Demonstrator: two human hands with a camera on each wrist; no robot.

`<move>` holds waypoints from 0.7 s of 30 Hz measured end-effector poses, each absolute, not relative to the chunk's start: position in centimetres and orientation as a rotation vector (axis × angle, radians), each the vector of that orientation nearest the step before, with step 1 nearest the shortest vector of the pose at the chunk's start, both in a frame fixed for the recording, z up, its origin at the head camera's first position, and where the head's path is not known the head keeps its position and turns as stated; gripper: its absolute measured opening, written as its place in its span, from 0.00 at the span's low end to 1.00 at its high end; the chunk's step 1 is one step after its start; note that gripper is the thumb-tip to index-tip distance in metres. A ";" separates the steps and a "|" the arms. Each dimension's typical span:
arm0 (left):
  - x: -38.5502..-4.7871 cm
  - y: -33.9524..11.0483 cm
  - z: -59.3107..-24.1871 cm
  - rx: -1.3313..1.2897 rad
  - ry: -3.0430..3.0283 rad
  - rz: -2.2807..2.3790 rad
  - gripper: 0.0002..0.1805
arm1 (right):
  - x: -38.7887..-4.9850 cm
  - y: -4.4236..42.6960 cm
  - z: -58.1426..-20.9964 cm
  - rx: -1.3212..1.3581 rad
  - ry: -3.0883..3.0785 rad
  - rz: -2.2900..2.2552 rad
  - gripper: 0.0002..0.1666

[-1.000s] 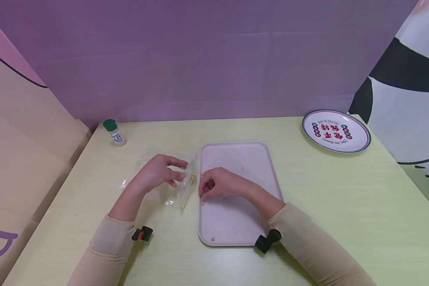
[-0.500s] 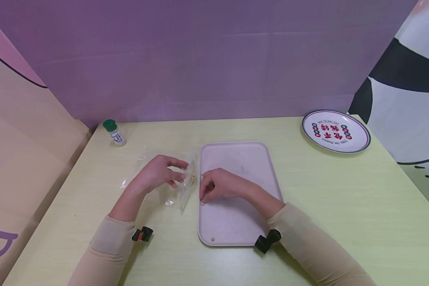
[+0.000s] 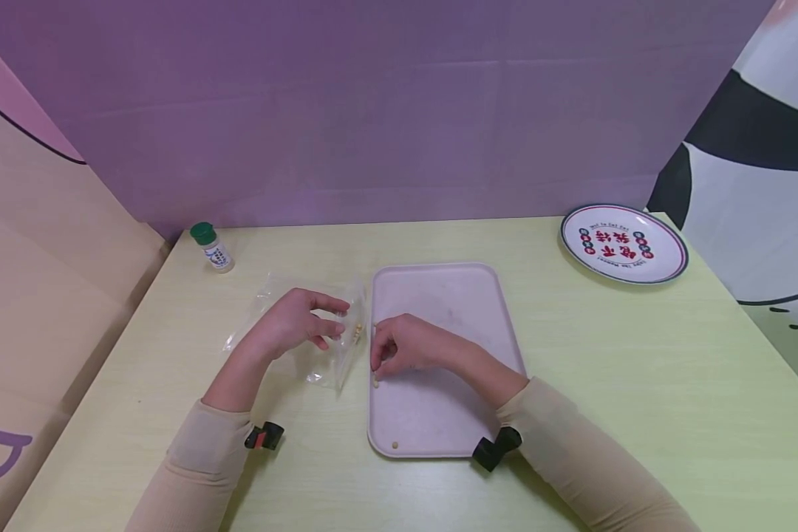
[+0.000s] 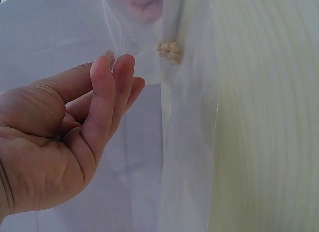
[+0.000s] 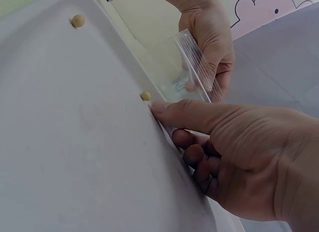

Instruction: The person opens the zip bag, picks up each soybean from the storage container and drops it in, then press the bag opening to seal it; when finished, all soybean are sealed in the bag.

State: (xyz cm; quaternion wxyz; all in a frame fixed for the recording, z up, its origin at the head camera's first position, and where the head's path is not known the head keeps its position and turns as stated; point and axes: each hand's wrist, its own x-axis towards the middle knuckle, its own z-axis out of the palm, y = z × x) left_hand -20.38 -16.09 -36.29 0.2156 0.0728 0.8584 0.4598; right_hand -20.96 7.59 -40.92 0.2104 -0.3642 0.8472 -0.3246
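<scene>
A clear zip bag (image 3: 335, 366) with several beans (image 4: 169, 50) inside lies left of the pale tray (image 3: 452, 428). My left hand (image 3: 295, 321) holds the bag near its zip edge, fingers spread. At the tray's left rim, my right hand (image 3: 415, 343) has curled fingers, its thumb tip low against the inner wall beside a bean (image 5: 145, 96). Something pale shows at the thumb tip; whether it is pinched is hidden. A separate bean (image 3: 395, 445) lies near the tray's lower left corner.
A small green-capped bottle (image 3: 212, 247) stands at the back left. At the back right lies a white oval plate (image 3: 625, 270) with red markings. A purple cloth (image 3: 399, 111) hangs behind the table (image 3: 638, 355).
The bean by my right thumb sits slightly lower along the tray's left rim. My right fingertips have shifted slightly, while my left hand and the bag look nearly still.
</scene>
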 end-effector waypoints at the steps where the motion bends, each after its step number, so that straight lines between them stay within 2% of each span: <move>1: -20.4 -16.1 -36.3 0.202 2.381 1.273 0.23 | -20.9 7.6 -40.9 -1.013 2.359 -0.899 0.07; 10: -20.3 -16.1 -36.2 0.190 2.365 1.287 0.24 | -21.0 7.5 -41.0 -1.030 2.373 -0.869 0.01; 17: -20.3 -16.2 -36.3 0.189 2.364 1.288 0.24 | -21.2 7.5 -41.1 -0.991 2.467 -0.916 0.06; 21: -20.3 -16.1 -36.3 0.195 2.358 1.298 0.24 | -21.3 7.6 -41.0 -0.901 2.555 -0.999 0.04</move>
